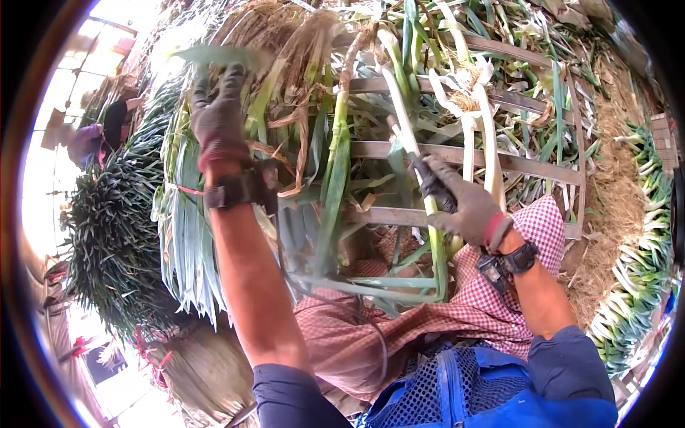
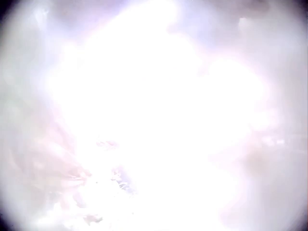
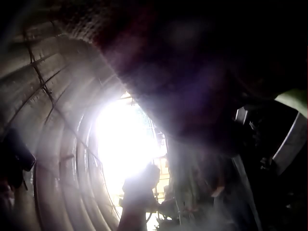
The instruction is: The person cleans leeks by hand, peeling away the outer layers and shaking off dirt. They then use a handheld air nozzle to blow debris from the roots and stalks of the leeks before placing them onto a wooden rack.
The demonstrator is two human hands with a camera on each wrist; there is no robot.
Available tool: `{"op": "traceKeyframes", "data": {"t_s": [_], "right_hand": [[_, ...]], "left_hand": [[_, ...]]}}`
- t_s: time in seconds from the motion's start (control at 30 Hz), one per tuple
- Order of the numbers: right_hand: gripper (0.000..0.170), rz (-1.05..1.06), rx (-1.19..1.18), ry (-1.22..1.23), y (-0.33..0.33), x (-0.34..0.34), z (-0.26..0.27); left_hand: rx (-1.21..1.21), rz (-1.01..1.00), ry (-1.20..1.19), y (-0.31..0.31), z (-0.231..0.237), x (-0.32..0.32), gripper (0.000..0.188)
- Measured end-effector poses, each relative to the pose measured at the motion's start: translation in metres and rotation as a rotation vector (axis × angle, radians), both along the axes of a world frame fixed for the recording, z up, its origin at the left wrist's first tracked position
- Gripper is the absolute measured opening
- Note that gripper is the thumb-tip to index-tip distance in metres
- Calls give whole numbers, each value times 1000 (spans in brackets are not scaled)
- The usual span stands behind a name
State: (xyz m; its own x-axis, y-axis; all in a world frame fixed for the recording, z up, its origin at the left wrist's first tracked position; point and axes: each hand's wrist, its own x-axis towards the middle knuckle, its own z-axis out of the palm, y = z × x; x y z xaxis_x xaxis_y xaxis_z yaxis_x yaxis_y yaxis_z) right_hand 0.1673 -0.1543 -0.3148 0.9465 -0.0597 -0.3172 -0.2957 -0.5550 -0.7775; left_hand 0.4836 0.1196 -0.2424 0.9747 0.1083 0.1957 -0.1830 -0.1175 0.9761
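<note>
Tool (image 1: 437,187), one, is pointing up-left, long axis slanting, with right hand (image 1: 469,207) gripping it, while left hand (image 1: 218,123) is spreading fingers (image 1: 232,82) at one blurred leaf (image 1: 221,55).

Leeks (image 1: 490,135) across the rack (image 1: 535,166) — pile (image 1: 118,221) left, row (image 1: 628,278) right.

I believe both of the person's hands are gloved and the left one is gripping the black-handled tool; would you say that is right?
Not quite: the head view shows the right hand gripping the black-handled tool, not the left hand. Both are indeed gloved.
</note>
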Motion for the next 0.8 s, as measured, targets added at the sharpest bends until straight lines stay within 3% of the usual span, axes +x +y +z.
{"op": "traceKeyframes", "data": {"t_s": [0.07,0.1,0.13,0.17,0.2,0.23,0.33,0.43,0.53,0.6,0.7,0.73,0.8], "right_hand": [[107,123,21,52,13,4,-1],[107,187,-10,109,19,7,-2],[107,156,8,48,23,7,-8],[107,127,24,-12,25,7,-14],[107,129,21,-10,26,7,-12],[107,131,17,33,26,9,-7],[107,173,-6,83,29,6,-10],[106,209,-9,149,25,10,-4],[108,130,-37,117,22,12,-6],[108,155,-49,87,23,11,-15],[108,174,-88,61,23,13,-13],[106,175,-98,94,24,13,-12],[102,267,-84,189,27,12,-12]], "left_hand": [[186,18,142,-9,-20,-19,32],[451,-91,162,2,-70,-15,30],[721,-98,238,-16,-76,-51,28],[541,-233,265,-9,-138,-53,24],[676,-234,317,-17,-152,-70,25],[765,-283,434,-22,-157,-79,30],[1026,-220,256,-30,-192,-73,42],[1132,-299,420,-48,-159,-71,49],[1008,-430,560,-51,-156,-76,54],[860,-544,639,-52,-183,-83,52],[766,-525,681,-44,-188,-110,41],[747,-516,686,-37,-191,-113,53],[813,-487,687,-33,-198,-114,55]]}}
